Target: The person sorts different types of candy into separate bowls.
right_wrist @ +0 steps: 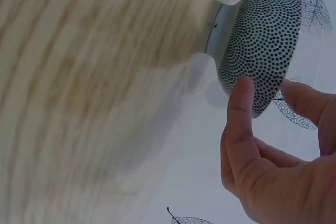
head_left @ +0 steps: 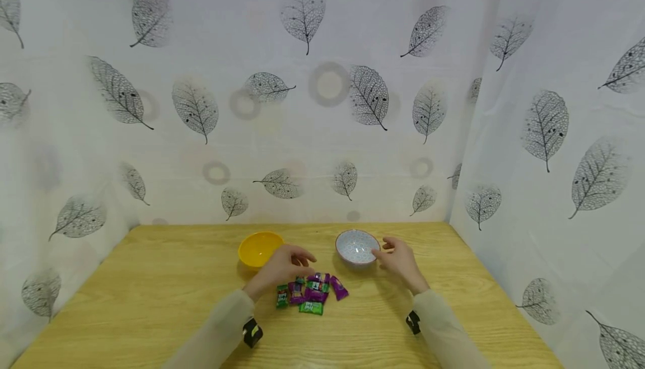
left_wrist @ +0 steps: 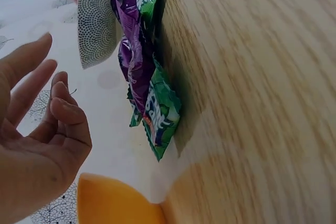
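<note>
My left hand [head_left: 283, 268] hovers just above a heap of small wrapped candies [head_left: 316, 295], purple and green. Its fingers bend loosely and hold nothing, as the left wrist view shows. Over at the right, my right hand [head_left: 401, 261] pinches the edge of a pale bowl [head_left: 356, 247] with a reddish rim. In the right wrist view the same bowl [right_wrist: 265, 38] shows dark dots outside, with one finger [right_wrist: 241, 98] against its outer wall and another digit at the rim. The bowl stands upright on the table.
An orange-yellow bowl [head_left: 260, 249] stands behind the left hand, partly covered by it. The wooden table [head_left: 151, 296] ends at a leaf-printed curtain [head_left: 322, 134] at the back, with more curtain at both sides. Dark bands sit at both sleeve cuffs.
</note>
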A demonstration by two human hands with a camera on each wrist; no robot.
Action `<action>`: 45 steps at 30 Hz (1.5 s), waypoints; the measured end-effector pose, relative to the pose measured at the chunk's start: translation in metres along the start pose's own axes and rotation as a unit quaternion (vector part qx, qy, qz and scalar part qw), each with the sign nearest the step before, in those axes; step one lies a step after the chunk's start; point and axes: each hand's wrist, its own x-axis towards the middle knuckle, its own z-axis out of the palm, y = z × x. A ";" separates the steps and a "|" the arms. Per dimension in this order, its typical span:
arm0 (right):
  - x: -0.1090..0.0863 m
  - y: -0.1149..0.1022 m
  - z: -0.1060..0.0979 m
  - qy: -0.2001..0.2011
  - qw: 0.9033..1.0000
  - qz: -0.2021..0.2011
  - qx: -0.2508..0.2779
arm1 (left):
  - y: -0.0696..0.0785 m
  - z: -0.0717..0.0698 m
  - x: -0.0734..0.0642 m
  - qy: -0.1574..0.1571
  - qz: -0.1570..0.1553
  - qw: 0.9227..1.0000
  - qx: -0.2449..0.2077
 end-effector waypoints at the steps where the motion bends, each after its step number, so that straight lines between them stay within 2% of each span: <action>1: 0.000 0.001 0.000 -0.007 1.000 0.007 0.010 | 0.000 0.001 0.002 -0.008 0.001 1.000 0.002; 4: 0.001 0.001 0.001 -0.019 0.998 0.030 0.053 | -0.001 0.003 0.008 -0.035 0.003 0.999 0.006; 9: 0.005 0.002 0.004 -0.033 0.989 0.053 0.132 | -0.002 0.009 0.019 -0.081 0.007 0.997 0.016; 14: 0.009 0.007 0.006 -0.039 0.983 0.067 0.168 | -0.002 0.015 0.031 -0.121 -0.008 0.992 -0.018; 18: 0.011 0.009 0.007 -0.043 0.979 0.069 0.188 | -0.003 0.021 0.039 -0.164 -0.018 0.984 -0.064; 20: 0.011 0.009 0.008 -0.044 0.978 0.070 0.193 | -0.004 0.023 0.042 -0.182 -0.022 0.981 -0.068; 27: 0.010 0.007 0.007 -0.045 0.977 0.078 0.194 | -0.009 0.027 0.056 -0.226 -0.025 0.973 -0.036; 31: 0.010 0.004 0.005 -0.048 0.977 0.077 0.191 | -0.012 0.028 0.065 -0.255 -0.004 0.967 -0.007; 36: 0.010 0.005 0.005 -0.051 0.976 0.084 0.195 | -0.014 0.030 0.069 -0.278 0.025 0.959 0.040; 39: 0.010 0.006 0.005 -0.049 0.975 0.089 0.198 | -0.013 0.031 0.071 -0.282 0.032 0.958 0.052; 45: 0.012 0.006 0.005 -0.054 0.975 0.082 0.202 | -0.012 0.033 0.072 -0.276 0.012 0.960 0.049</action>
